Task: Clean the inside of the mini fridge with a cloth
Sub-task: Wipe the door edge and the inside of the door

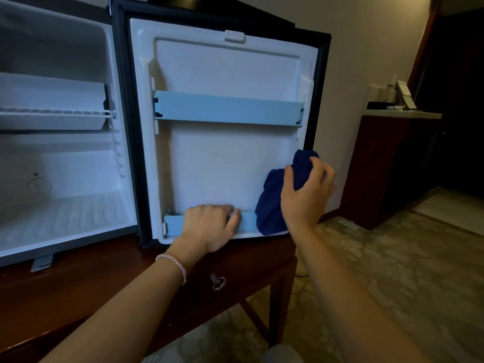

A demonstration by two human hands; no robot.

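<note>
On top of a dark wooden bench sits a mini fridge with its door swung fully open to the right, white inner liner facing the camera. Door has 2 pale blue rails: upper rail across the middle, lower rail near the bottom edge. Left hand rests on the lower rail, fingers curled over its top edge and gripping it, thumb along the front; a braided bracelet on that wrist. Right hand is at the lower right corner of the door, fingers clenched around a bunched dark blue cloth. Cloth is pressed against the liner beside the door's right edge, its lower part hanging over the right end of the lower rail. Fridge cavity at left is white, with a wire shelf about midway up and a ribbed floor below. Black gasket frames the door. A key sits in a lock on the bench front, below the door. Patterned carpet covers the floor at right; a dark wooden cabinet stands against the wall further back, small items on top too blurred to identify.
</note>
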